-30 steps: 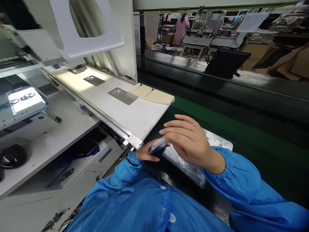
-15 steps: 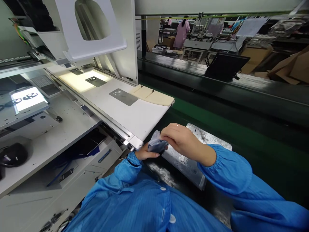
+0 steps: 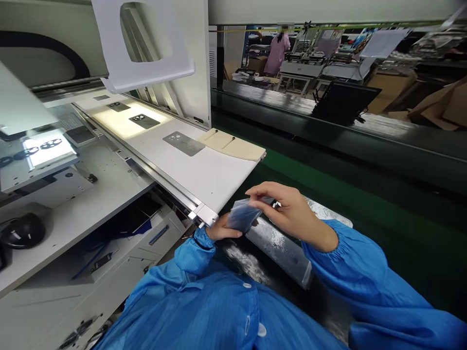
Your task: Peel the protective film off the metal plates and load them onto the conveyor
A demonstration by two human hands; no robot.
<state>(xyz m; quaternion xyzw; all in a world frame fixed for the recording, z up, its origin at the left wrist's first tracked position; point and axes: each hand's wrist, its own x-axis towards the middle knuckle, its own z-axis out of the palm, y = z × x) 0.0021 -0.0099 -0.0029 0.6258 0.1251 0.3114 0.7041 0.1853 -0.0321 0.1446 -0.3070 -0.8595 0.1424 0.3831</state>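
Note:
My left hand (image 3: 222, 230) is wrapped round the lower end of a small stack of thin, bluish see-through film sheets (image 3: 241, 217). Thumb and fingertips of my right hand (image 3: 286, 208) pinch the upper right edge of these sheets; a dark piece shows beneath the fingers. How many sheets are held cannot be made out. Just beyond my hands is the end of a white conveyor belt (image 3: 215, 177). On it lies a grey phone back panel (image 3: 183, 144) with camera holes, and several similar panels sit farther up, partly on a lit area.
Under my right forearm lies a shiny silvery slab (image 3: 280, 250). A cream guide plate (image 3: 233, 144) edges the belt. To the left are a black mouse (image 3: 24, 231) and a lit screen (image 3: 51, 146). A green-black belt runs at right; a person in pink (image 3: 278, 51) stands far back.
My right hand has drawn slightly right and its fingers have opened out into a pinch on the sheets' edge. The sheets now fan wider. The nearest panel has shifted slightly up the belt.

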